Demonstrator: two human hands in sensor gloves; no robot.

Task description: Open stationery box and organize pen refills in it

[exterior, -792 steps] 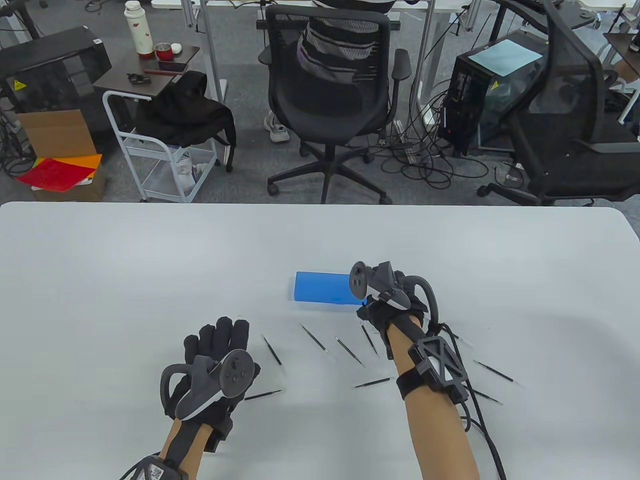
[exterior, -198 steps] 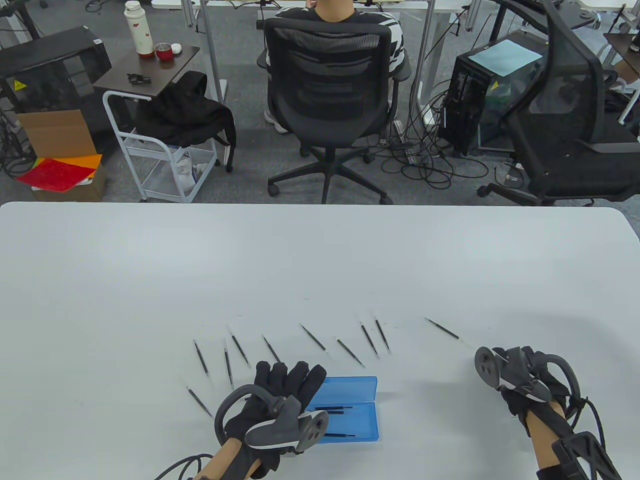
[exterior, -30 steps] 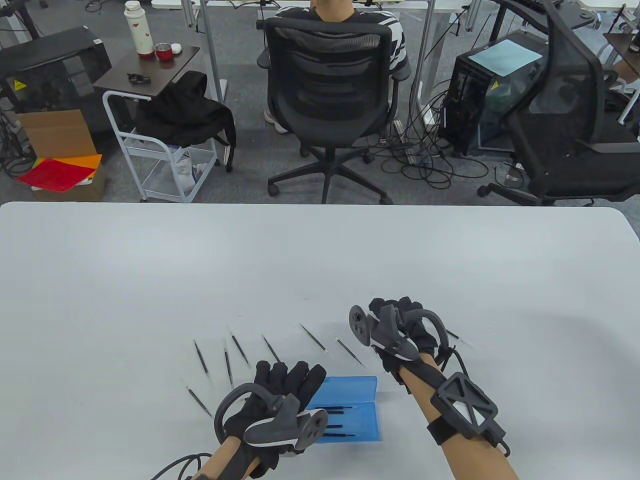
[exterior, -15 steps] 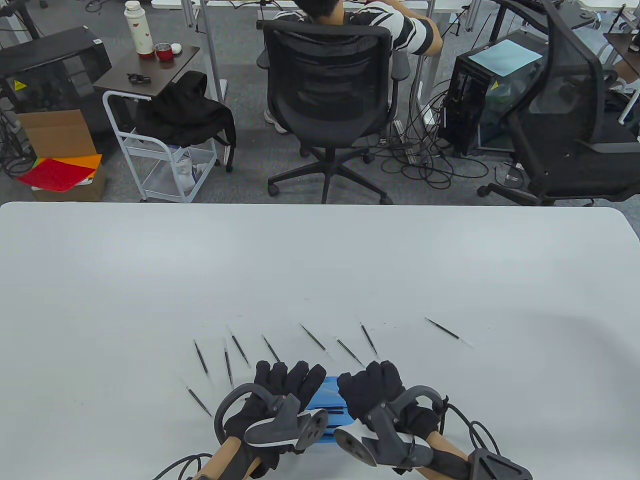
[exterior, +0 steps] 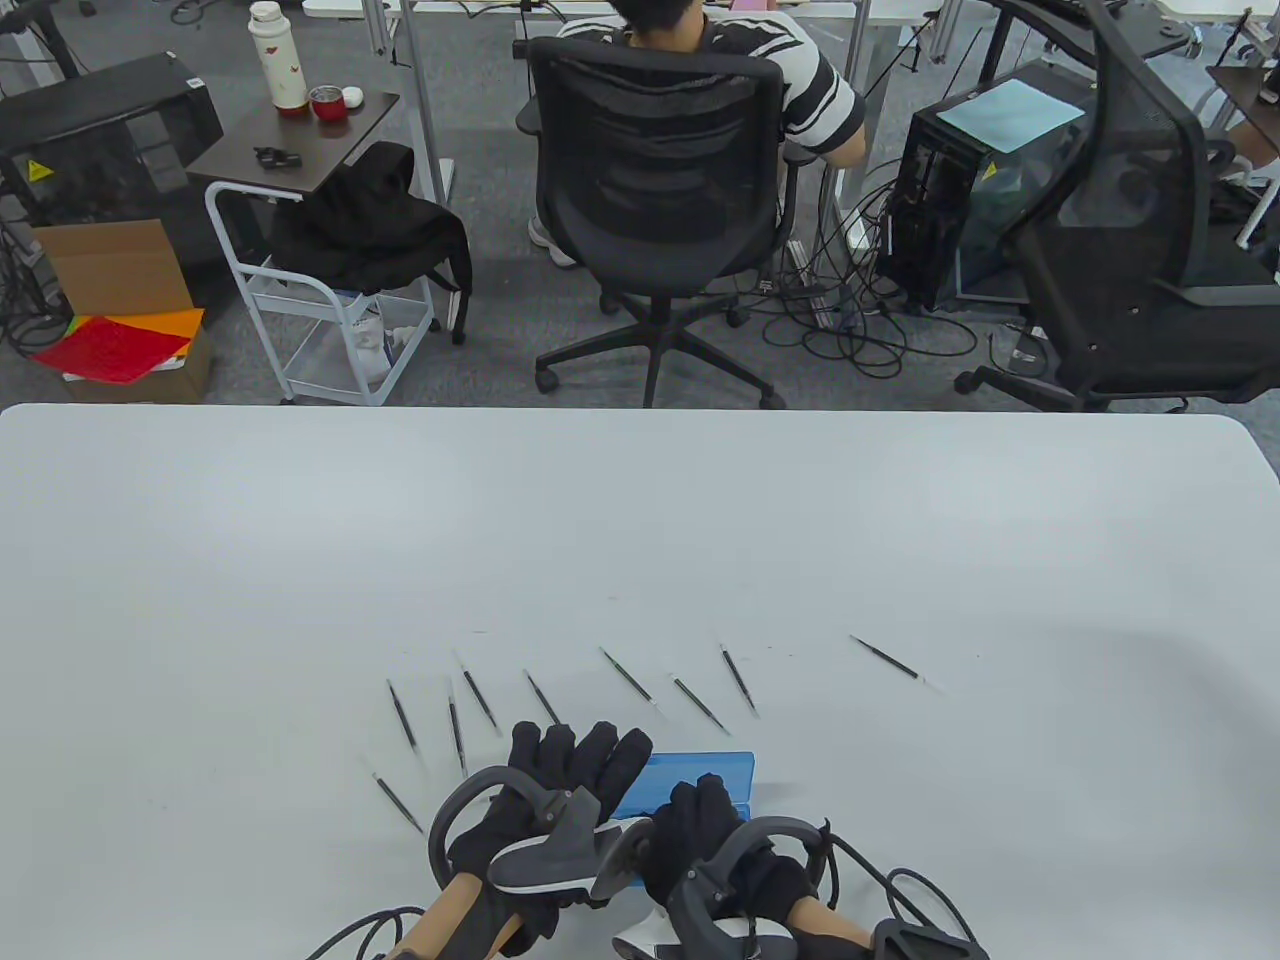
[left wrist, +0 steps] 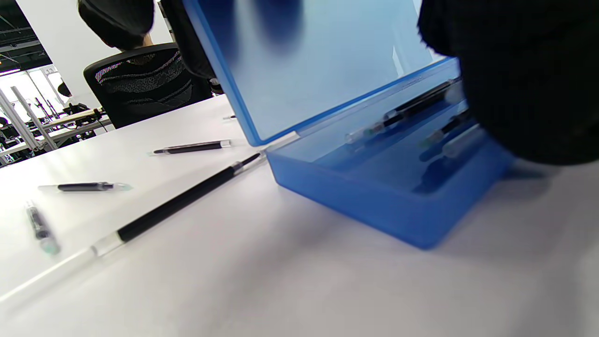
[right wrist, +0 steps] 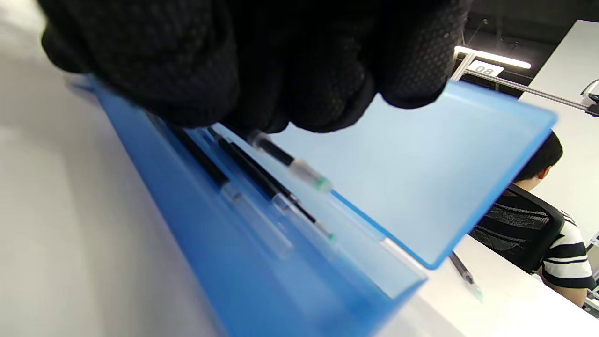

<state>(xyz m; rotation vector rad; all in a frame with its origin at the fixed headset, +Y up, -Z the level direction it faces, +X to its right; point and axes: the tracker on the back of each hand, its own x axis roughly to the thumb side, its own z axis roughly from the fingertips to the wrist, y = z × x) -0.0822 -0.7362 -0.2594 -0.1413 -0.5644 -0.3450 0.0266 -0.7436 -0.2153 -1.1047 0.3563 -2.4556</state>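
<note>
The blue stationery box (exterior: 738, 772) lies open near the front edge, its lid (left wrist: 304, 70) standing up. My left hand (exterior: 575, 758) lies at the box's left end with straight fingers behind the lid. My right hand (exterior: 700, 812) hovers over the box's base (right wrist: 210, 252) and pinches a black pen refill (right wrist: 290, 164) just above it. A few refills (right wrist: 252, 182) lie inside the base (left wrist: 374, 187). Several loose refills (exterior: 630, 678) lie on the table beyond the box, one (exterior: 885, 658) farther right.
One long loose refill (left wrist: 182, 199) lies close to the box's left corner, with more (exterior: 402, 715) fanned out left of my left hand. The white table (exterior: 640, 520) stretches away beyond them. A person sits in an office chair (exterior: 655, 150) past the far edge.
My right hand has come back from the loose refills to the box with one refill in its fingers, and now sits lower over the base. The left hand has not moved.
</note>
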